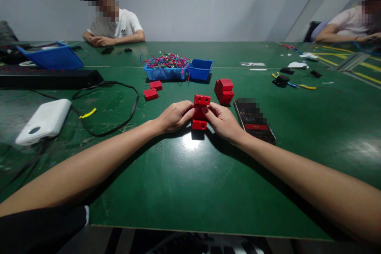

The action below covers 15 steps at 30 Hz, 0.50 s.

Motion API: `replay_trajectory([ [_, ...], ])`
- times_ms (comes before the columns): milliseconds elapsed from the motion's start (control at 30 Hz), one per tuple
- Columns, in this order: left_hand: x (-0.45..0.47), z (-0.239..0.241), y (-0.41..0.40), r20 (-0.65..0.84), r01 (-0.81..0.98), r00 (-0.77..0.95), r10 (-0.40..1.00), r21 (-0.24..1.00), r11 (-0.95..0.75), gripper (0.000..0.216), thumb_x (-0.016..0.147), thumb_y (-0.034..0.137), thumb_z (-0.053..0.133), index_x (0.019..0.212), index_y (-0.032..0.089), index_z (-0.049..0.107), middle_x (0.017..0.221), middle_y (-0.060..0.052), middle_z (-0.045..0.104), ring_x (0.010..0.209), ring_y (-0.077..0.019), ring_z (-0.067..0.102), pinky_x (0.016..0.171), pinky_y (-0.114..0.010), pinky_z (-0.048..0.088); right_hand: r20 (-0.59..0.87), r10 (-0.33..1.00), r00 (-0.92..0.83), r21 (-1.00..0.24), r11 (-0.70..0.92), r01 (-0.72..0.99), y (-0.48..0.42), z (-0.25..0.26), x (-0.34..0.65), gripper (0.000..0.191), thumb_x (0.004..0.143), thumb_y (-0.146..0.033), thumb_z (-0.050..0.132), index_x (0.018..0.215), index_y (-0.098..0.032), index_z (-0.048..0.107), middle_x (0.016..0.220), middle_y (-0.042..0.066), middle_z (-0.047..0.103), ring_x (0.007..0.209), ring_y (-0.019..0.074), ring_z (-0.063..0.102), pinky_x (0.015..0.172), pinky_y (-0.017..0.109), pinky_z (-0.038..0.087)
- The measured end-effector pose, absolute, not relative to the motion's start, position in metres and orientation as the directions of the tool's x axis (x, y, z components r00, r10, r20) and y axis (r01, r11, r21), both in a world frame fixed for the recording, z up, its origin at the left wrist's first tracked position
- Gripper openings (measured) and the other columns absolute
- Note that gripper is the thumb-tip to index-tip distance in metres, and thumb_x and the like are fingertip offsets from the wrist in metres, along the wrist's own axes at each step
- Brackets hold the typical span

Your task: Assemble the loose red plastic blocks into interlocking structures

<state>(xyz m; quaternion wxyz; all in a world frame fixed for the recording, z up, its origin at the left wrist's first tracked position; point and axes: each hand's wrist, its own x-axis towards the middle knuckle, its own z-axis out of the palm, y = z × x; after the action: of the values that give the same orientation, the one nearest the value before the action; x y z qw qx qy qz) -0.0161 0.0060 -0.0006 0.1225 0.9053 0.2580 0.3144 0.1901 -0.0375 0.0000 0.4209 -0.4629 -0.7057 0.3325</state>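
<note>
Dark sleeve, left fingers and right fingers pinched inward, red block held between

Glossy green table, pale grey wall.

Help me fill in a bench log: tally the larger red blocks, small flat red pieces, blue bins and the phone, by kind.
Larger red blocks: 2, one held and one set apart
Small flat red pieces: 2
Blue bins: 3
Phone: 1
Total: 8, taking each larger block as one
</note>
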Motion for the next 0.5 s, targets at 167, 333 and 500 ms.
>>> replay_trajectory([
  [167, -0.0146, 0.0031, 0.0029, 0.476, 0.371, 0.677, 0.56, 0.436, -0.82, 0.032, 0.105, 0.035, 0.033, 0.084, 0.019, 0.051, 0.077, -0.002, 0.059, 0.068, -0.0131, 0.053, 0.064, -0.025, 0.042, 0.305, 0.927, -0.217, -0.844, 0.369, 0.389, -0.0386, -0.0008, 0.1901, 0.031, 0.098, -0.043, 0.048, 0.088, -0.018, 0.064, 0.086, 0.006, 0.071, 0.09, 0.0229, 0.067, 0.086, 0.035, 0.05],
  [333, -0.0146, 0.0059, 0.0013, 0.453, 0.369, 0.677, 0.58, 0.473, -0.8, 0.032, 0.105, 0.034, 0.031, 0.082, 0.02, 0.046, 0.074, 0.0, 0.055, 0.065, -0.0127, 0.05, 0.063, -0.025, 0.041, 0.303, 0.928, -0.217, -0.846, 0.367, 0.386, -0.0402, 0.0007, 0.1894, 0.029, 0.097, -0.043, 0.05, 0.089, -0.019, 0.064, 0.087, 0.006, 0.072, 0.09, 0.023, 0.068, 0.087, 0.036, 0.051],
  [500, -0.015, 0.0064, 0.0021, 0.448, 0.364, 0.677, 0.585, 0.487, -0.794, 0.031, 0.105, 0.035, 0.032, 0.082, 0.02, 0.045, 0.072, 0.001, 0.054, 0.063, -0.0119, 0.049, 0.061, -0.025, 0.039, 0.303, 0.926, -0.226, -0.831, 0.373, 0.413, -0.0414, 0.003, 0.1897, 0.028, 0.097, -0.042, 0.05, 0.091, -0.018, 0.065, 0.09, 0.007, 0.074, 0.09, 0.0231, 0.068, 0.085, 0.035, 0.051],
])
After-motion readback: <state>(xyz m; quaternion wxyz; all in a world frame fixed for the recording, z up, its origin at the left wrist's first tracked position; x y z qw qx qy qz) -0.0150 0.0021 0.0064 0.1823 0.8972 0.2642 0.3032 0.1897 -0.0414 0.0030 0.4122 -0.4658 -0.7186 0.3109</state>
